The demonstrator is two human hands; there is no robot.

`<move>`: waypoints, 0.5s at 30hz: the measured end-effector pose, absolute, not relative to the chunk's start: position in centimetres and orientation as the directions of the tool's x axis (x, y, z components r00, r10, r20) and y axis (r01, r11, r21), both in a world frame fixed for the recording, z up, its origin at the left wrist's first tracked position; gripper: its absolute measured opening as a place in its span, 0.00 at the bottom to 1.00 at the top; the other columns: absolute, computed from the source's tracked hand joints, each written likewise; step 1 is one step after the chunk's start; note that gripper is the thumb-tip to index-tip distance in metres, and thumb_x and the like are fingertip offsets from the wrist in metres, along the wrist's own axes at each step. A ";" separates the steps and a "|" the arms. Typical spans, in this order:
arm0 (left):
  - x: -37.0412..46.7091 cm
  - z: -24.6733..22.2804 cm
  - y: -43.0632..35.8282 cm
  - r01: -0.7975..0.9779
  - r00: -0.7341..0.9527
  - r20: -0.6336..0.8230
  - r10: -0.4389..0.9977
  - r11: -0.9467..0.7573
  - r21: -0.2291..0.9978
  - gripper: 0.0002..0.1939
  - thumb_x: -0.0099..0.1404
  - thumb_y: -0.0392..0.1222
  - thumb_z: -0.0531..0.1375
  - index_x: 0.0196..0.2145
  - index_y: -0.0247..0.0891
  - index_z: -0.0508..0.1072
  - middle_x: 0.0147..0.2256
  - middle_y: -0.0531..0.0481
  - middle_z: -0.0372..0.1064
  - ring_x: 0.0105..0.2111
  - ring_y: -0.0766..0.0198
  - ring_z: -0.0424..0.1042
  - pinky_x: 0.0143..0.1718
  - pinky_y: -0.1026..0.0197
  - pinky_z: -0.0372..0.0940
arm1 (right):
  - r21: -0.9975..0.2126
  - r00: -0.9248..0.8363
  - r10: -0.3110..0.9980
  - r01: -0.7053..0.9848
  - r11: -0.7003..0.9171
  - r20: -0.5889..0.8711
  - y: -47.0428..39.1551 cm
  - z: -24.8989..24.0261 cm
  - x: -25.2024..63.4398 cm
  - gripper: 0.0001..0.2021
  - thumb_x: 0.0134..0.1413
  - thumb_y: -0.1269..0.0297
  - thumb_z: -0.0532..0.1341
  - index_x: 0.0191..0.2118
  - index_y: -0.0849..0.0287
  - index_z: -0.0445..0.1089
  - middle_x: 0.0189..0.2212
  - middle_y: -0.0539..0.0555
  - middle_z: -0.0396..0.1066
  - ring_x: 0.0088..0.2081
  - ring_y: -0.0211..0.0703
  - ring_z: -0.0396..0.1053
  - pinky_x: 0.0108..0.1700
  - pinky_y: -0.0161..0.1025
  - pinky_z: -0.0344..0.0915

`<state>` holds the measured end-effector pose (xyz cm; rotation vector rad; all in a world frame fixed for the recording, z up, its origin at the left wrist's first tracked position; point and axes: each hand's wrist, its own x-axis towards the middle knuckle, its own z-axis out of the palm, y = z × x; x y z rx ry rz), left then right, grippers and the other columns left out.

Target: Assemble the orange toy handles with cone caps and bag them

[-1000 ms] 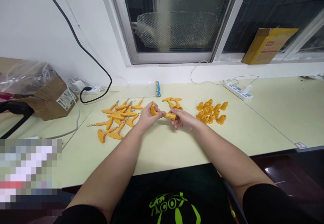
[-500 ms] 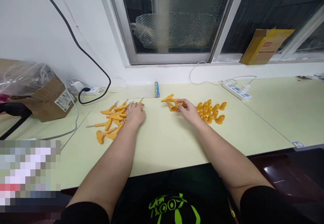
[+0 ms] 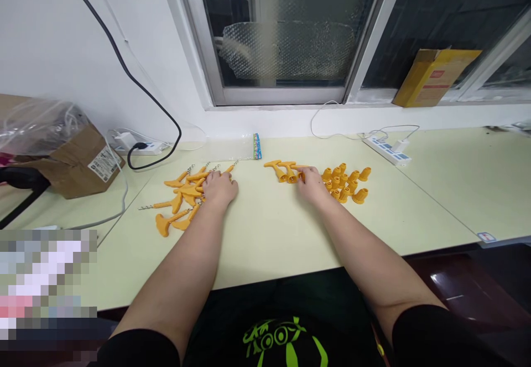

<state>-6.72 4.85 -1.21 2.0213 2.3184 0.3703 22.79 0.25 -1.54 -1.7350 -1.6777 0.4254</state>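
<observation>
My left hand (image 3: 219, 189) rests at the right edge of a pile of yellow T-handled corkscrews (image 3: 191, 190); its fingers are bent over the pieces, and what they grip is hidden. My right hand (image 3: 312, 183) is closed on the rightmost of a few yellow corkscrews fitted with cone-shaped caps (image 3: 279, 172), lying side by side with their wide ends toward me. To the right of that hand stands a group of several loose yellow caps (image 3: 344, 181).
A clear plastic bag with a blue-green header (image 3: 258, 146) lies near the wall. Power strips sit at the back right (image 3: 388, 150) and back left (image 3: 153, 148). A cardboard box (image 3: 89, 162) is on the left, and a yellow box (image 3: 435, 78) leans against the window.
The capped corkscrews now lie in a neater row. My right hand has shifted slightly right and down, with its fingers drawn in. My left hand has barely moved.
</observation>
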 end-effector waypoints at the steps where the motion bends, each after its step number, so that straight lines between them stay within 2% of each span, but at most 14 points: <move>1: -6.8 -1.2 4.8 0.969 -0.152 0.128 0.980 0.122 0.214 0.24 0.68 0.45 0.52 0.57 0.39 0.75 0.62 0.34 0.64 0.66 0.40 0.56 0.64 0.37 0.55 | -0.642 0.102 0.972 0.764 0.059 0.210 0.3 -1.5 22.8 0.22 0.62 0.72 0.56 0.60 0.61 0.70 0.58 0.64 0.65 0.55 0.50 0.71 0.62 0.45 0.64; 9: -6.9 -1.1 4.7 0.964 -0.153 0.157 0.976 0.112 0.241 0.19 0.68 0.45 0.53 0.52 0.41 0.77 0.60 0.36 0.66 0.63 0.39 0.60 0.61 0.36 0.57 | -0.533 0.017 0.987 0.843 0.071 0.157 0.4 -1.8 23.1 0.23 0.64 0.74 0.53 0.63 0.62 0.68 0.62 0.64 0.67 0.59 0.54 0.68 0.62 0.46 0.62; 12: -6.8 -0.9 4.6 0.964 -0.145 0.148 0.978 0.106 0.244 0.17 0.67 0.45 0.54 0.49 0.41 0.77 0.60 0.36 0.67 0.64 0.40 0.58 0.60 0.35 0.56 | -0.489 -0.022 0.976 0.863 0.127 0.216 0.1 -1.4 22.9 0.23 0.64 0.73 0.54 0.63 0.61 0.67 0.62 0.63 0.66 0.60 0.53 0.66 0.62 0.45 0.61; 15: -6.7 -0.8 4.6 0.963 -0.134 0.139 0.981 0.096 0.250 0.16 0.66 0.44 0.55 0.48 0.41 0.77 0.60 0.37 0.68 0.65 0.40 0.57 0.61 0.34 0.55 | -0.416 0.014 0.953 0.901 0.120 0.304 -0.5 0.0 23.2 0.20 0.63 0.68 0.57 0.59 0.58 0.72 0.58 0.62 0.69 0.58 0.55 0.66 0.61 0.48 0.60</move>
